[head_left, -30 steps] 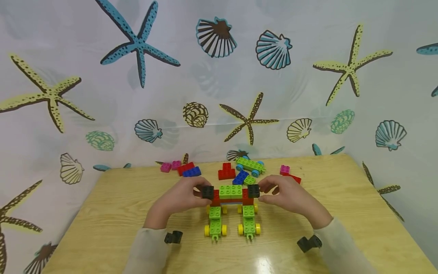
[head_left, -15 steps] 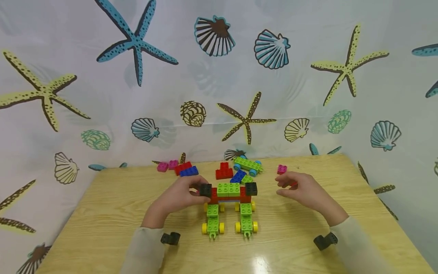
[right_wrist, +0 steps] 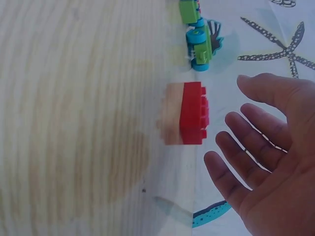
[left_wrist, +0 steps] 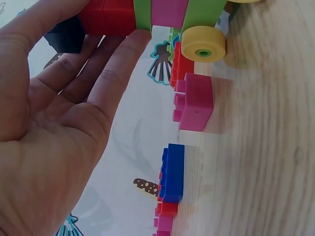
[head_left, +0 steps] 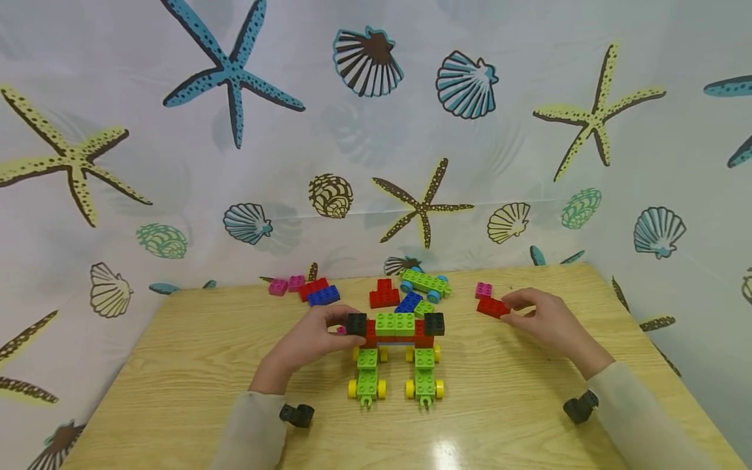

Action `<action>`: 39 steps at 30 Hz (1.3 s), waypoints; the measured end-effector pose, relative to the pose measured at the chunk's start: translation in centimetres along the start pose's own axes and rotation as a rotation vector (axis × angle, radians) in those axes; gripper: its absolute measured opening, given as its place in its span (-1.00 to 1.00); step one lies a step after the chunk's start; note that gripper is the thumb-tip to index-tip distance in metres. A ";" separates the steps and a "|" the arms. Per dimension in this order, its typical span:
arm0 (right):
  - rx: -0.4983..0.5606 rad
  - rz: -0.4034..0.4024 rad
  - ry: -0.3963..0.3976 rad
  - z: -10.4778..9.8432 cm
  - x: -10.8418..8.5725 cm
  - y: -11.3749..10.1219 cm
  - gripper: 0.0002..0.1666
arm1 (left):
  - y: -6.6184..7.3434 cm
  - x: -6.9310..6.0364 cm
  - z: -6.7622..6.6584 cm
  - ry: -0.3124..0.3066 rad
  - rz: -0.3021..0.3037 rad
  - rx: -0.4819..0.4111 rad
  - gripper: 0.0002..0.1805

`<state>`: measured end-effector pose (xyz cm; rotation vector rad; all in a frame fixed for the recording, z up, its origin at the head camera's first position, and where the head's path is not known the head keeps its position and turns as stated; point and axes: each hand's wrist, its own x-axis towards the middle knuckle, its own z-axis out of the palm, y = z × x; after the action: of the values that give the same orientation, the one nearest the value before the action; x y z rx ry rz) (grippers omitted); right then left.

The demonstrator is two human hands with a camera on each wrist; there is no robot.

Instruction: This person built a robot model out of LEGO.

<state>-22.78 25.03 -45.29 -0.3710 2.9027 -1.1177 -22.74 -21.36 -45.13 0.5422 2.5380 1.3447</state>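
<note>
In the head view, my left hand [head_left: 310,338] holds the left end of a built brick figure, at a black brick [head_left: 356,324] above red ones. Green bricks [head_left: 395,324] top its middle, and its green legs [head_left: 425,384] stand on yellow wheels. The left wrist view has my thumb and fingers around the black brick [left_wrist: 67,35] and red bricks [left_wrist: 109,17]. My right hand [head_left: 546,325] is beside a loose red brick [head_left: 492,307]; in the right wrist view that hand [right_wrist: 275,152] has spread fingers, apart from the red brick [right_wrist: 192,113].
Behind the figure lie a red stack [head_left: 384,295], a blue brick [head_left: 408,302], a small green brick [head_left: 424,309] and a green wheeled base [head_left: 424,281]. Pink bricks [head_left: 278,286], a red and a blue brick [head_left: 324,296] lie back left; another pink brick [head_left: 484,290] lies back right.
My right hand has left the figure's right black brick and moved right to the loose red brick. My left hand has stayed at the figure's left end.
</note>
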 end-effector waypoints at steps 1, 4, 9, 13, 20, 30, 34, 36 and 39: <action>0.000 0.008 0.004 0.0 0.0 0.1 -0.50 | -0.1 0.0 0.0 0.001 -0.001 -0.003 -0.55; 0.001 0.034 0.008 -0.1 0.2 0.5 -0.48 | -0.1 0.1 0.0 0.001 0.006 0.000 -0.55; 0.001 0.070 -0.001 0.0 0.5 1.2 -0.44 | 0.0 0.0 0.1 0.007 -0.002 0.017 -0.58; 0.012 0.088 -0.005 0.2 0.8 1.9 -0.42 | 0.2 0.0 0.3 0.016 -0.015 0.033 -0.62; 0.029 0.093 -0.003 0.5 1.3 2.5 -0.40 | 0.5 0.0 0.6 0.031 -0.034 0.044 -0.63; 0.045 0.081 -0.006 1.0 2.3 2.4 -0.38 | 0.7 -0.1 0.6 0.036 -0.052 0.042 -0.64; 0.073 0.090 -0.003 1.3 2.6 1.5 -0.36 | 0.7 -0.1 0.6 0.038 -0.054 0.042 -0.64; 0.078 0.098 0.001 1.5 2.9 0.9 -0.36 | 0.7 -0.1 0.7 0.039 -0.052 0.043 -0.65; 0.067 0.102 0.010 1.8 3.4 -0.1 -0.38 | 0.7 -0.1 0.7 0.038 -0.045 0.046 -0.67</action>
<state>-25.87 23.03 -46.35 -0.2147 2.8473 -1.2007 -22.27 -20.52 -44.98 0.4697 2.6017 1.2964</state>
